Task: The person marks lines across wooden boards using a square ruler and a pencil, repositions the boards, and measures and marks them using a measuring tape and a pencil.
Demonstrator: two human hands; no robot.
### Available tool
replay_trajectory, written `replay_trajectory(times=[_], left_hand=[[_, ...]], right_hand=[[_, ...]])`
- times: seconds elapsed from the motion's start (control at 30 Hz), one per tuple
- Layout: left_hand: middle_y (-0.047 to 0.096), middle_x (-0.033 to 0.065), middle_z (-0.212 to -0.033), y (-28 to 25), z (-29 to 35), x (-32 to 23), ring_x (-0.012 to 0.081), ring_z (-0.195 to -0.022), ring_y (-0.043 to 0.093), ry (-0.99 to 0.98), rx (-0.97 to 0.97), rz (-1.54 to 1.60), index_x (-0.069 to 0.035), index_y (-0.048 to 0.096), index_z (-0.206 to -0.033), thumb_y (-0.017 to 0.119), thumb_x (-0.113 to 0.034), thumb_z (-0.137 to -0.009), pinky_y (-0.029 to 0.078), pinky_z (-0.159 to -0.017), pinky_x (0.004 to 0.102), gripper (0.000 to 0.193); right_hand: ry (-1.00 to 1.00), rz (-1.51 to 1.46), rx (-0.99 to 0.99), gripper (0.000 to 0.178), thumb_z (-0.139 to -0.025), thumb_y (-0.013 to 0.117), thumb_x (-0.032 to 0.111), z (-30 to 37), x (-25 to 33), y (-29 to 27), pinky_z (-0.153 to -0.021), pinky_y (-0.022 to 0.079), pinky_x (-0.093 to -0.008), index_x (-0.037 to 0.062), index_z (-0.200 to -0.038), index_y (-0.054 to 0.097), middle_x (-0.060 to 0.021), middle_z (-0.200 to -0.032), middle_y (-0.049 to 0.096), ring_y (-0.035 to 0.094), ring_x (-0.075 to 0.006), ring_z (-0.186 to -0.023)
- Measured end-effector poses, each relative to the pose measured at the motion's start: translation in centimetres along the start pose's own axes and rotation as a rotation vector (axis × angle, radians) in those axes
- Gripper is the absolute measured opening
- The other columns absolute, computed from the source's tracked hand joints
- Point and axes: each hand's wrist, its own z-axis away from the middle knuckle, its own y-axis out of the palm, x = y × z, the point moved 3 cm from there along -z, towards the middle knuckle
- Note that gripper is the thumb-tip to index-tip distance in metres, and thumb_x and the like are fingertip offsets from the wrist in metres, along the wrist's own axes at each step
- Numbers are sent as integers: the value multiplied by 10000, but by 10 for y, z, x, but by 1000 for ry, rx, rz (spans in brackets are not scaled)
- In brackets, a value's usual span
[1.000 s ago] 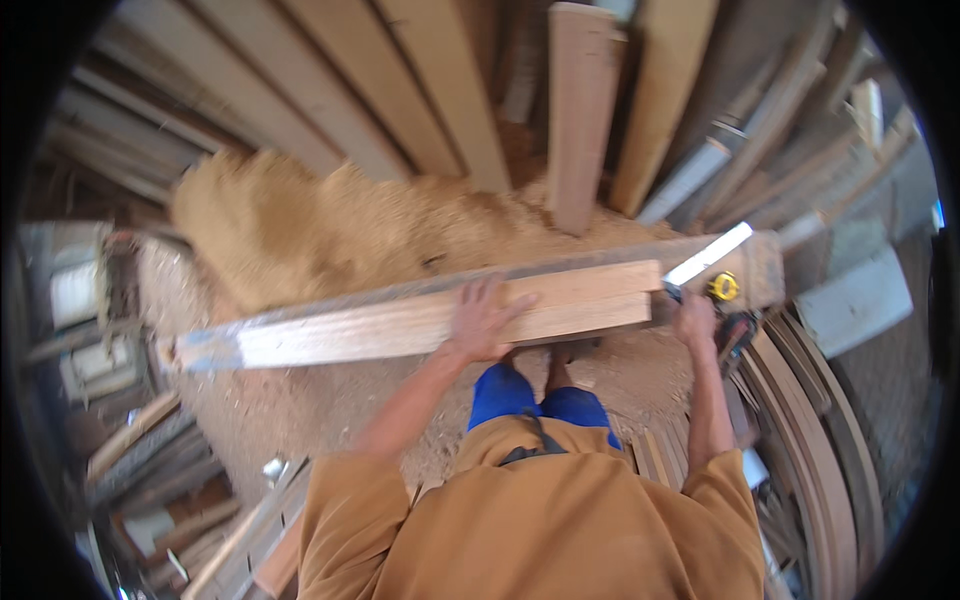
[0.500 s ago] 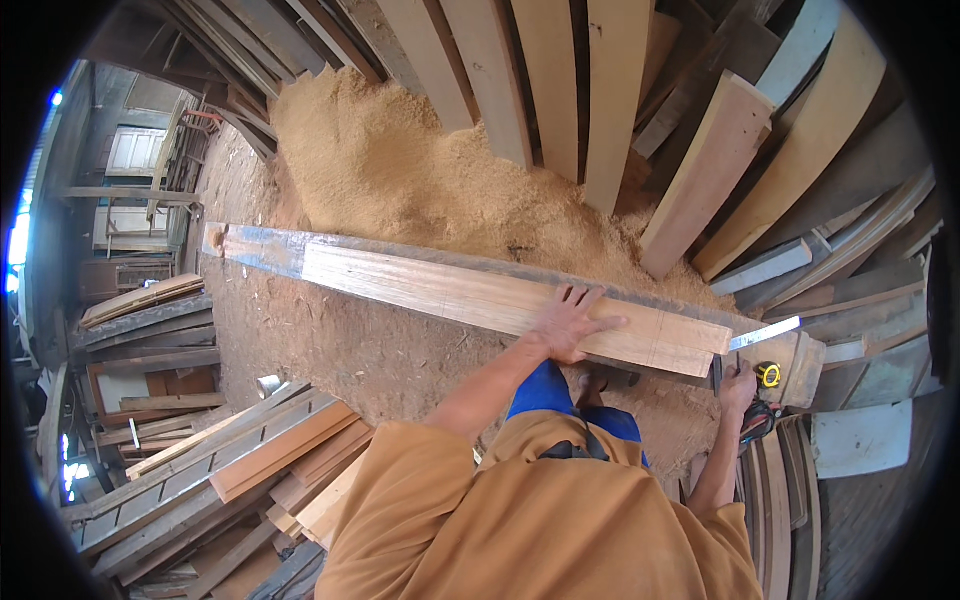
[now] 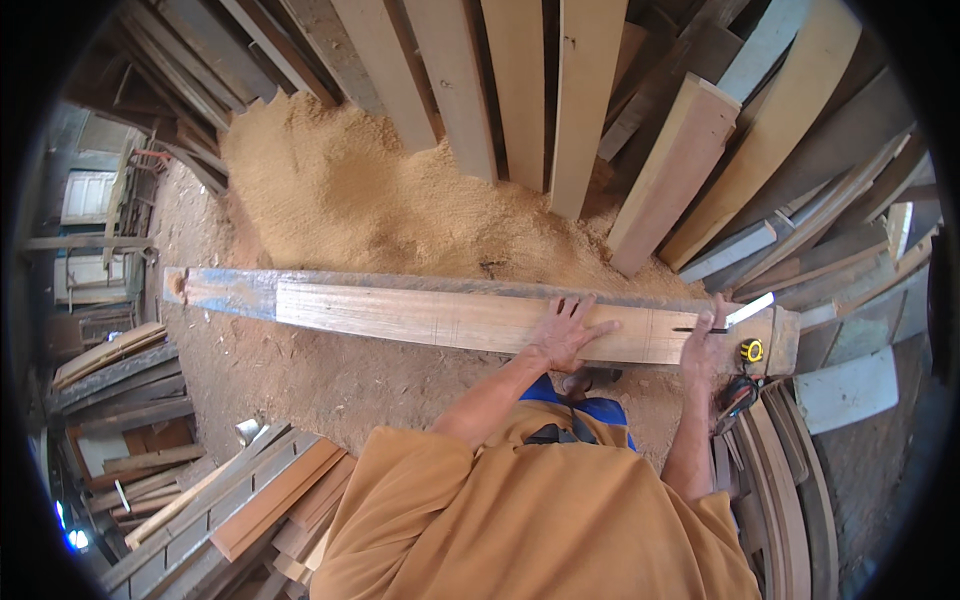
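A long pale wooden board (image 3: 385, 318) lies on a weathered beam (image 3: 215, 290). My left hand (image 3: 563, 338) is open, its palm flat and fingers spread on the board. Toward the board's right end, my right hand (image 3: 703, 345) is closed on a measuring tool with a pale flat metal blade (image 3: 750, 309) pointing up to the right. A thin dark bar (image 3: 690, 330) shows at these fingers, over the board; whether it joins the blade I cannot tell. Faint lines cross the board. Just right of my right hand sits a yellow and black tape measure (image 3: 751, 351).
A sawdust heap (image 3: 340, 180) spreads behind the beam, with several planks (image 3: 520, 100) leaning beyond it. Stacked boards (image 3: 270, 490) lie at the lower left, near a white cup-like container (image 3: 247, 431). A dark red and black object (image 3: 738, 396) is below the tape measure.
My right hand has moved from beside the board's right end up and left onto the board, carrying the bladed tool. My left hand stays flat on the board. The whole view has shifted slightly.
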Motion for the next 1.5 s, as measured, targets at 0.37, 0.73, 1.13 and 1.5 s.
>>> replay_trajectory(times=[0.37, 0.73, 1.13, 1.5], left_hand=[[291, 248, -1678, 12, 16, 31, 447, -1495, 353, 44, 12, 160, -298, 315, -1661, 821, -534, -780, 252, -1217, 611, 1043], [585, 236, -1432, 4, 125, 211, 424, -1392, 488, -214, 105, 243, -87, 399, -1591, 682, -644, -900, 302, -1212, 580, 931], [575, 223, -1408, 24, 150, 202, 425, -1288, 508, -181, -279, -53, -41, 513, -1473, 643, -596, -923, 372, -1083, 593, 793], [510, 207, -1487, 16, 135, 202, 427, -1350, 470, -310, -88, -33, -101, 418, -1567, 604, -610, -942, 320, -1131, 617, 827]], right_hand=[[358, -234, 70, 517, -1102, 563, 370, 86, 63, 55, -809, 554, -347, 73, -1522, 512, -131, -933, 734, 679, -176, -847], [337, 438, 141, 605, -944, 714, 220, 143, 55, 86, -1049, 483, -545, 93, -1496, 502, -222, -1443, 579, 584, -458, -1233], [406, 441, 348, 647, -931, 712, 206, 144, 79, 88, -1009, 525, -553, 82, -1507, 445, -254, -1488, 518, 634, -470, -1204], [298, 362, 488, 548, -936, 685, 183, 131, 64, 71, -941, 533, -579, 86, -1442, 498, -295, -1153, 701, 678, -484, -1081]])
